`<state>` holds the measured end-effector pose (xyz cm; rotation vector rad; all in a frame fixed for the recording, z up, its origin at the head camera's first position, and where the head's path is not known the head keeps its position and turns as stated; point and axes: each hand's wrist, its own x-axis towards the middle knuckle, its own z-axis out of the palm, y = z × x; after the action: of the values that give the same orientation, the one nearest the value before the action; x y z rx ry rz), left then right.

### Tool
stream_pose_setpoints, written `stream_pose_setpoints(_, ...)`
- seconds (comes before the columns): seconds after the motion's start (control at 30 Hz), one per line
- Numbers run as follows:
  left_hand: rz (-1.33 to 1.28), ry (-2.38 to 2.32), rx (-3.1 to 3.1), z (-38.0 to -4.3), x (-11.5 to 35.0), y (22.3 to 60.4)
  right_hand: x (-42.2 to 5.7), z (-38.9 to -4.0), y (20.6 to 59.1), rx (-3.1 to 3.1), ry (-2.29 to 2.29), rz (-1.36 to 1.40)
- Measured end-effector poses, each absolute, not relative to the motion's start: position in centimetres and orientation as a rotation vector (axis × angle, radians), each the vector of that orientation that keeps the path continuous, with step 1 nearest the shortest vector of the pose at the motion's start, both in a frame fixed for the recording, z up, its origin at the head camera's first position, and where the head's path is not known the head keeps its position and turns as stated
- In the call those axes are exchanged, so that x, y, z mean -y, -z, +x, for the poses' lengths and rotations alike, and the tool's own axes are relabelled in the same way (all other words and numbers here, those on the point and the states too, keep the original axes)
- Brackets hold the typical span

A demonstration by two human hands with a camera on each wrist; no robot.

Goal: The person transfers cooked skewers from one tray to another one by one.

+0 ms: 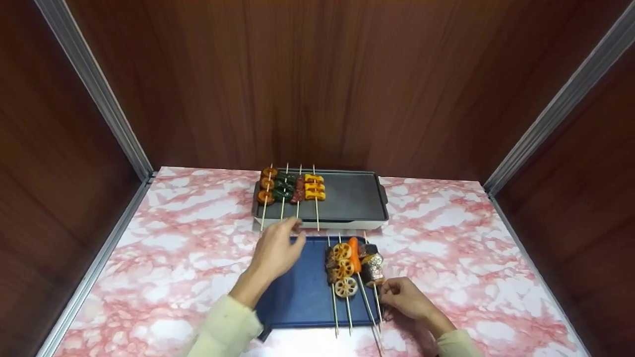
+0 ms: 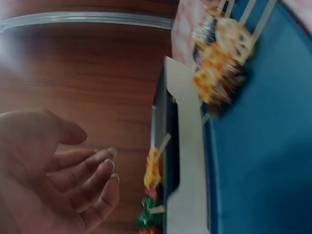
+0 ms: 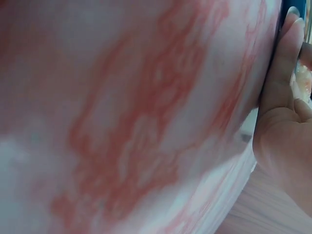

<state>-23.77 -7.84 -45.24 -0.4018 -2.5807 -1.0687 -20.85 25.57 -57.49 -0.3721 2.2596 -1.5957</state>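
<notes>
My left hand hovers over the left part of the blue tray, close to the grill's front edge. In the left wrist view its fingers are loosely bent, with nothing in them. On the tray's right side lie a dark meat skewer, a lotus root skewer, an orange sausage-like skewer and a silvery fish skewer. At the tray's right edge is my right hand, fingers bent beside the fish skewer's stick; I cannot tell whether it pinches the stick or the rim.
Behind the tray stands a flat grill plate. Along its left side lie skewers of round brown slices, green pepper, red meat and yellow pieces, sticks over the front edge. Wooden panels enclose the marbled table.
</notes>
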Motion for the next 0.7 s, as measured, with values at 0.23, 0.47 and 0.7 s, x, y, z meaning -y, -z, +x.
stream_pose_setpoints(0.23, -0.305, 1.142, 2.740, -27.1, 4.0, 45.0, -25.6, -20.5, 57.3, -2.191, 1.646, -0.340)
stream_pose_setpoints(0.47, -0.136, 1.108, 2.961, -30.6, 1.7, 46.2, -25.7, -20.5, 57.6, -2.323, 1.559, -0.423)
stream_pose_setpoints(0.7, 0.022, 1.059, 3.000, -32.4, 0.5, 47.4, -25.6, -20.5, 57.6, -2.296, 1.603, -0.360)
